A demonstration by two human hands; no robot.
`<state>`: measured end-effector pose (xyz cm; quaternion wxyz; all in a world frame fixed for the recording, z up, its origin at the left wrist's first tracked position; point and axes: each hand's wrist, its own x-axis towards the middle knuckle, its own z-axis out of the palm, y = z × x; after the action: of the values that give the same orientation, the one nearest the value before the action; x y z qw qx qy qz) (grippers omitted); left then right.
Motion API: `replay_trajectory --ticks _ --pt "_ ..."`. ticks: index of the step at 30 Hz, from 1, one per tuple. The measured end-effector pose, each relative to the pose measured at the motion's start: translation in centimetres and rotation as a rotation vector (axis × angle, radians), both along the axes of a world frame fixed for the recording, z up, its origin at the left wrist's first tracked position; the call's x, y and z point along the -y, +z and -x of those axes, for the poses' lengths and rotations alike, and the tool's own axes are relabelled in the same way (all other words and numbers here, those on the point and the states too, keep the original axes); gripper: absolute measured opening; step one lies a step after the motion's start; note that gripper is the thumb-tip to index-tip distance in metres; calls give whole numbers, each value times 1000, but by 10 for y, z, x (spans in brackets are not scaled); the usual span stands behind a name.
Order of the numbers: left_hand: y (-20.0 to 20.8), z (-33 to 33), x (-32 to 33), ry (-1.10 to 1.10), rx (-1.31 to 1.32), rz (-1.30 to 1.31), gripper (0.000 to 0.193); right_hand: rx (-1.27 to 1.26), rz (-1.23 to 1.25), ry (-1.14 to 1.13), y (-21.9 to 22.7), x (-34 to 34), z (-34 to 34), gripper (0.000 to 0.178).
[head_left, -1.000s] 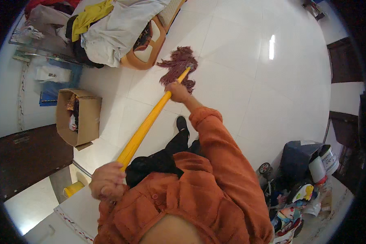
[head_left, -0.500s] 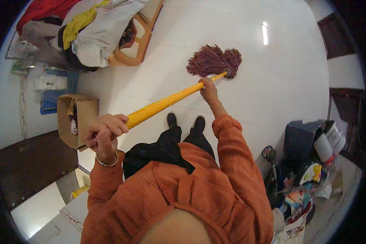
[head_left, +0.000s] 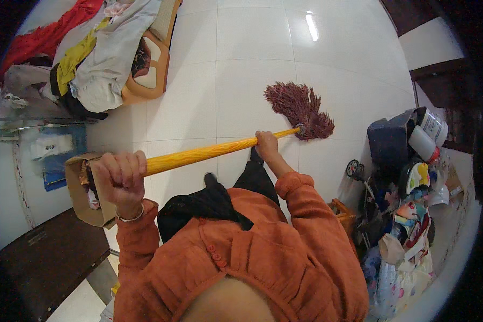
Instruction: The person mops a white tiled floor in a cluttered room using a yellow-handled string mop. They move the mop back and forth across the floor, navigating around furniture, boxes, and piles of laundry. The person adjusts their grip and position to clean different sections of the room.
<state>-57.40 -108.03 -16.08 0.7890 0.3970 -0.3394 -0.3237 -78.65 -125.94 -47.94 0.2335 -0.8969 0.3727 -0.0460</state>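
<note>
A mop [head_left: 201, 154] with a yellow, wood-grained handle slants across in front of me, and its dark reddish-brown string head [head_left: 300, 110] lies spread on the white tiled floor [head_left: 252, 37]. My left hand [head_left: 121, 180], with a bracelet at the wrist, is closed around the handle's upper end at the left. Lower down the handle, close to the mop head, my right hand [head_left: 267, 146] grips it with fingers wrapped round. Both my sleeves are orange-brown.
A wooden seat [head_left: 145, 80] piled with clothes stands at the far left. Below it is an open cardboard box [head_left: 83, 209] beside my left hand. On the right, a dark bin [head_left: 389, 142], plastic containers [head_left: 426, 142] and heaped bags [head_left: 408, 241] line the wall.
The mop head has swung nearer and slightly right, its strings now trailing to the far left. My left hand has turned on the handle's end; the view has shifted over the room.
</note>
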Motion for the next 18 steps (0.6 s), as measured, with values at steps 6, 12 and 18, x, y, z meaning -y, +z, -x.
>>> replay_trajectory --ticks 6,12,18 --pt "-3 -45 -128 11 64 32 35 -11 -56 124 -6 -99 -61 16" --pt "15 -92 -269 -26 67 59 30 -14 -113 228 1 -211 -154 15" --pt "67 -77 -359 854 482 -279 33 127 -191 417 5 -336 -247 7"
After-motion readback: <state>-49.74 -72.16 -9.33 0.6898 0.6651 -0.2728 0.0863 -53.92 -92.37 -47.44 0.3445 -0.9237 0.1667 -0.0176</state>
